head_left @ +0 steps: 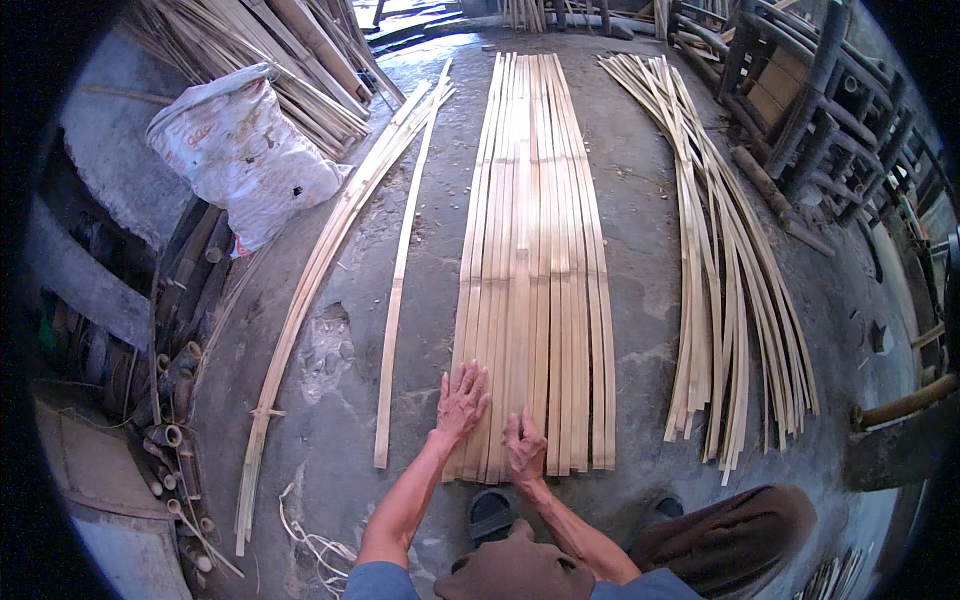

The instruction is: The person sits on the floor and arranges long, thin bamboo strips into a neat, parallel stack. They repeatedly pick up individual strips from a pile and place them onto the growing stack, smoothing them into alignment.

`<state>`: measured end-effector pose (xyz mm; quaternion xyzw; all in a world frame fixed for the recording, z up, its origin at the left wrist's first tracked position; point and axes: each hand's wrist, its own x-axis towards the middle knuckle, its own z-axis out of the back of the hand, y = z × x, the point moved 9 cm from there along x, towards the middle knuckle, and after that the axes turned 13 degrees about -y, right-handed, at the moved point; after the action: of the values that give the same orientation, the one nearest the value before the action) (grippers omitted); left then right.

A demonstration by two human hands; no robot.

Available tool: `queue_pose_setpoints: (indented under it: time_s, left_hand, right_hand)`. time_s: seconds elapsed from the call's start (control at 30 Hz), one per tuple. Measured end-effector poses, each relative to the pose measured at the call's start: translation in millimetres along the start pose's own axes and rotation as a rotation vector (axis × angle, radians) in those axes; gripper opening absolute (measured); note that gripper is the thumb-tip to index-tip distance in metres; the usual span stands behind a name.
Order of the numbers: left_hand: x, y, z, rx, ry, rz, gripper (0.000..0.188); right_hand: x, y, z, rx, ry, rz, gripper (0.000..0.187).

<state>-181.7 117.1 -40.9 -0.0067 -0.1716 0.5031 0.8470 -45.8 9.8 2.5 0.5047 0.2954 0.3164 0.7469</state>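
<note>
In front of me, several pale bamboo strips (580, 300) lie side by side on the floor, running away from me in a long flat row. My left hand (463, 402) rests on the row's left part near its close end, fingers stretched out and apart. Just to its right, my right hand (525, 447) is closed, thumb and fingers pinched at a bamboo strip (519, 330) in the middle of the row. The exact grip is partly hidden by the hand. A single strip (400, 265) lies apart on the left.
A bundle of strips (310, 250) lies further left, and a loose fanned pile (735, 260) at right. A white sack (250, 150) leans by stacked bamboo at far left. Cut bamboo poles (185, 440) line the left edge; a dark wooden frame (800, 110) stands far right.
</note>
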Motion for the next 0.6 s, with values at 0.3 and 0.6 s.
queue_pose_setpoints:
  time_s: [0.3, 0.6]
  left_hand:
    - [-5, 1, -8, -0.111, -0.011, 0.034, 0.062]
    - [-6, 1, -7, -0.078, 0.003, 0.007, 0.061]
  right_hand:
    - [-11, -13, -32, 0.053, 0.042, -0.036, 0.034]
    - [-19, -12, -51, -0.005, 0.064, -0.014, 0.046]
